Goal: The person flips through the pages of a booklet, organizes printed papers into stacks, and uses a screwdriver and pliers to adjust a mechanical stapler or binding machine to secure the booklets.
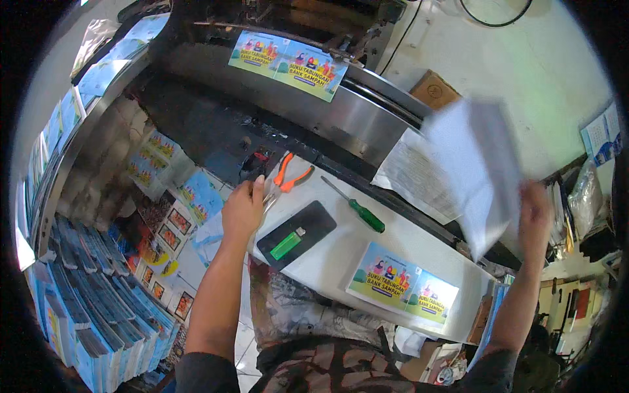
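My right hand (536,208), smeared by motion, is closed on the edge of a white paper sheet (481,160). The sheet hangs blurred over the machine's right end. My left hand (244,208) is at the table's left edge with its fingers curled; what is inside them is hidden. Right beside it are pliers with orange handles (292,177). A green-handled screwdriver (364,215) lies farther right on the white table (314,275). Nearer me, a green lighter (285,245) rests on a dark phone (313,221). A stack of printed colour covers (401,283) sits at the table's right.
A printed sheet (288,64) lies on the metal machine (314,111) ahead. Grey printed paper (416,175) rests at its right end, near a cardboard box (434,90). Stacks of blue booklets (105,314) fill the lower left. More printed sheets (196,196) lie below the machine.
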`<act>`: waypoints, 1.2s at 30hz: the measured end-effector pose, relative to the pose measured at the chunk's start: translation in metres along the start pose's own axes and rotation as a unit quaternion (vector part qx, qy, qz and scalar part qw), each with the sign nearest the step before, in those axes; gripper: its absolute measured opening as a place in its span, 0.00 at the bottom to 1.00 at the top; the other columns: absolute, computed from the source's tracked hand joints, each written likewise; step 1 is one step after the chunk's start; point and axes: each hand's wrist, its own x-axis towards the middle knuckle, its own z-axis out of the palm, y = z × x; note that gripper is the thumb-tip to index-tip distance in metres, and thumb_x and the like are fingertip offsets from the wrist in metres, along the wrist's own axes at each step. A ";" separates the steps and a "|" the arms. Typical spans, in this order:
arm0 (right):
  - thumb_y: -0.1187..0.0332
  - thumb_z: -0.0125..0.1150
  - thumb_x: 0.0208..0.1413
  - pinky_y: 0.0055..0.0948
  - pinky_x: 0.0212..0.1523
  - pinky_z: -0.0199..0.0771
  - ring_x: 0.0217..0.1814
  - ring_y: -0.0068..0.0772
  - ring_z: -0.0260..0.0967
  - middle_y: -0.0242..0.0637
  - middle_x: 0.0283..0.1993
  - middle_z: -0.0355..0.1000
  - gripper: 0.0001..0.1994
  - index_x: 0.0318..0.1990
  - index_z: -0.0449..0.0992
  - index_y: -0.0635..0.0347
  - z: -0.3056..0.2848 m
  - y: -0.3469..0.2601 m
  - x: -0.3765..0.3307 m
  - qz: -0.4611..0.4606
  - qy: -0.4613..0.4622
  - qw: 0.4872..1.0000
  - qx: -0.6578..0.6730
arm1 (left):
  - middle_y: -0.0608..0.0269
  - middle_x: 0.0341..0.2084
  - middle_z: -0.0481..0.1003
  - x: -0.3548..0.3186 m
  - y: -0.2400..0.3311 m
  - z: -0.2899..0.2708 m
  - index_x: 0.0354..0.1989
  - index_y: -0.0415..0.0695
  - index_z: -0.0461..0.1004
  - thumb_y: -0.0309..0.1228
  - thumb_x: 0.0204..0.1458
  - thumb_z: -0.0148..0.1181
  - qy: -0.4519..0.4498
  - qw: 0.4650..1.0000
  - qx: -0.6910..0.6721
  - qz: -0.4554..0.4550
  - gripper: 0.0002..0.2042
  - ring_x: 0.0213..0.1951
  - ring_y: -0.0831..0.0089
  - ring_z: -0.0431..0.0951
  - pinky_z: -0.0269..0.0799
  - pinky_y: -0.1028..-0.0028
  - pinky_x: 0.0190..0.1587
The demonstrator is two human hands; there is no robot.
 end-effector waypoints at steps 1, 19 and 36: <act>0.76 0.54 0.56 0.35 0.49 0.73 0.49 0.47 0.74 0.50 0.47 0.76 0.16 0.52 0.76 0.63 0.003 -0.024 0.031 -0.061 0.074 0.995 -0.032 | 0.43 0.36 0.77 0.000 -0.001 0.000 0.37 0.40 0.76 0.54 0.63 0.41 0.003 1.000 0.002 -0.002 0.27 0.42 0.44 0.77 0.71 0.52 0.44; 0.58 0.76 0.41 0.46 0.58 0.66 0.59 0.56 0.63 0.52 0.60 0.65 0.33 0.57 0.73 0.57 0.055 -0.078 -0.205 -0.041 -0.389 0.919 0.046 | 0.41 0.33 0.77 0.003 -0.007 0.021 0.33 0.39 0.74 0.53 0.63 0.41 0.038 0.998 0.021 0.054 0.27 0.38 0.43 0.77 0.71 0.51 0.41; 0.69 0.68 0.42 0.43 0.52 0.73 0.53 0.54 0.71 0.52 0.57 0.71 0.25 0.51 0.75 0.66 0.044 -0.072 -0.208 -0.060 -0.405 0.899 0.155 | 0.44 0.32 0.76 -0.002 -0.007 0.006 0.31 0.40 0.75 0.55 0.63 0.40 0.037 0.998 0.016 0.049 0.28 0.38 0.44 0.78 0.71 0.51 0.40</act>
